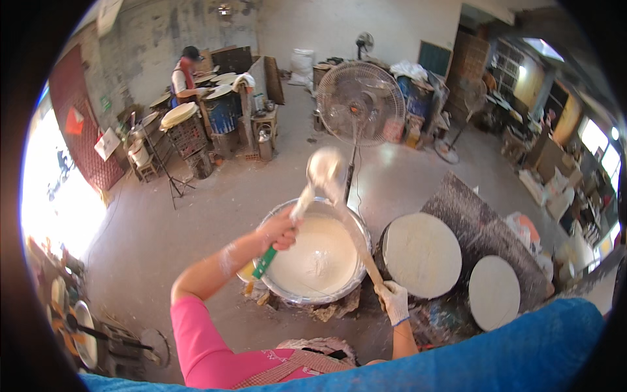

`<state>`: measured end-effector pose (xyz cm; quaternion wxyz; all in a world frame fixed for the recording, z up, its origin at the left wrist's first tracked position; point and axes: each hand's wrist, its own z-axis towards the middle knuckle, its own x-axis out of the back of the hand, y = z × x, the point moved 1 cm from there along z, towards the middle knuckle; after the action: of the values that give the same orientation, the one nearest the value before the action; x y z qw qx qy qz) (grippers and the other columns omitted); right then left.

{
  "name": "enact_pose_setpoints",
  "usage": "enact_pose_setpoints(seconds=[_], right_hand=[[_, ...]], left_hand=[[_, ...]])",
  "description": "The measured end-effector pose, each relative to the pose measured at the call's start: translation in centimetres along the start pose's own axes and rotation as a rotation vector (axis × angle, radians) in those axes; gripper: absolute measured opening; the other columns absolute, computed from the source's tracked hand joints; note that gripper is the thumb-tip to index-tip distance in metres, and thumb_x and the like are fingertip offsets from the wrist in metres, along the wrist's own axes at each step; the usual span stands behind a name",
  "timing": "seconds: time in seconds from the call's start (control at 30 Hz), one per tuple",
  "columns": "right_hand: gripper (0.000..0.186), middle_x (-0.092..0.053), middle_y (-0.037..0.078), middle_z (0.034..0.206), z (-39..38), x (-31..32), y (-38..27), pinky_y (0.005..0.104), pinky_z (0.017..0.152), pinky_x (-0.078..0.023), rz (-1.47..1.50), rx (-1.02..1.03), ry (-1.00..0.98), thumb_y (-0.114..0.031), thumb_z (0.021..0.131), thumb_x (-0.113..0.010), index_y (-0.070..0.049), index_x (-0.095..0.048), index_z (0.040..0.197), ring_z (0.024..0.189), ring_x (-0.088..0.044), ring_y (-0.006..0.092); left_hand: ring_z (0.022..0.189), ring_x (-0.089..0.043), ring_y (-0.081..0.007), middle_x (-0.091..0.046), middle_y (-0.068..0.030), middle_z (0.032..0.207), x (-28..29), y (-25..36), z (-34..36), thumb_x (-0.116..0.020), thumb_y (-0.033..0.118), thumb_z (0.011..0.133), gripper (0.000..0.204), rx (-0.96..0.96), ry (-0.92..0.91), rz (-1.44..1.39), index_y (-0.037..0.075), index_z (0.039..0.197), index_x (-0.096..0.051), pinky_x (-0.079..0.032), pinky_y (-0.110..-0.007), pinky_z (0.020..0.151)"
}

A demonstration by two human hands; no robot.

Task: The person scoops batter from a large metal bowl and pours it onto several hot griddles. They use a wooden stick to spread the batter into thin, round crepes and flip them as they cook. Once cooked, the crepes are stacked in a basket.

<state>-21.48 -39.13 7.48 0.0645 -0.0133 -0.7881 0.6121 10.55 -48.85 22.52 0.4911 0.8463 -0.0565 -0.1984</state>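
Observation:
My bare left hand [279, 230] is closed round a green-handled tool [264, 262], whose pale upper end is blurred. My right hand [394, 302], in a white knitted glove, grips the wooden shaft of a long-handled ladle-like tool [359, 243]. Its rounded, white-coated head rises above the far rim of a wide metal basin [366, 277]. The green-handled tool's upper end reaches toward this head; blur hides whether they touch. Below both tools, creamy white batter [313, 255] fills much of the basin.
Right of the basin are two round pale discs [422, 256] [494, 293] beside a dusty dark board [467, 219]. A standing fan [360, 104] is beyond the basin. Blue cloth [457, 353] crosses the lower edge. A co-worker [183, 78] stands at the back left near stacked round trays [178, 115].

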Motion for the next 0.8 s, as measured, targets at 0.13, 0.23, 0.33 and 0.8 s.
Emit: enact_pose_setpoints(seconds=[0.13,0.23,0.33,0.8], right_hand=[[0.022,-0.058,0.002,0.061,-4.0,3.7,3.6,0.0239,0.049,-0.039,-0.315,0.134,0.227,-0.019,0.073,-0.067,0.002,-0.064,0.078,0.053,-0.05,0.0074],[0.021,-0.061,0.002,0.066,-7.5,5.2,1.9,0.0239,0.054,-0.042,-0.264,0.164,0.312,-0.021,0.074,-0.067,0.0,-0.066,0.08,0.058,-0.052,0.0074],[0.022,-0.06,0.002,0.067,-9.1,5.1,5.1,0.024,0.053,-0.042,-0.061,-0.131,0.269,-0.022,0.076,-0.065,-0.001,-0.065,0.081,0.058,-0.052,0.0069],[0.03,-0.058,0.007,0.066,-35.3,19.8,20.2,0.0262,0.057,-0.041,-0.111,-0.358,0.895,-0.031,0.078,-0.063,-0.001,-0.062,0.082,0.061,-0.051,0.0096]], left_hand=[[0.035,-0.024,-0.003,-0.029,0.004,0.053,0.2,-3.8,3.2,-0.042,0.012,0.09,0.031,0.354,-0.063,-0.387,0.025,0.118,-0.036,-0.017,-0.017,0.026],[0.035,-0.023,-0.003,-0.029,0.0042,0.054,-3.1,-4.2,4.7,-0.043,0.016,0.091,0.03,0.133,-0.22,-0.074,0.026,0.118,-0.035,-0.017,-0.016,0.026],[0.035,-0.022,-0.0033,-0.029,0.004,0.054,-7.6,-7.4,6.8,-0.043,0.015,0.09,0.03,0.174,-0.339,-0.092,0.026,0.118,-0.039,-0.018,-0.016,0.026],[0.034,-0.028,-0.0047,-0.033,0.0023,0.051,-40.6,-25.0,8.1,-0.043,0.016,0.091,0.009,0.995,-0.75,-0.266,0.016,0.098,-0.048,-0.023,-0.018,0.027]])
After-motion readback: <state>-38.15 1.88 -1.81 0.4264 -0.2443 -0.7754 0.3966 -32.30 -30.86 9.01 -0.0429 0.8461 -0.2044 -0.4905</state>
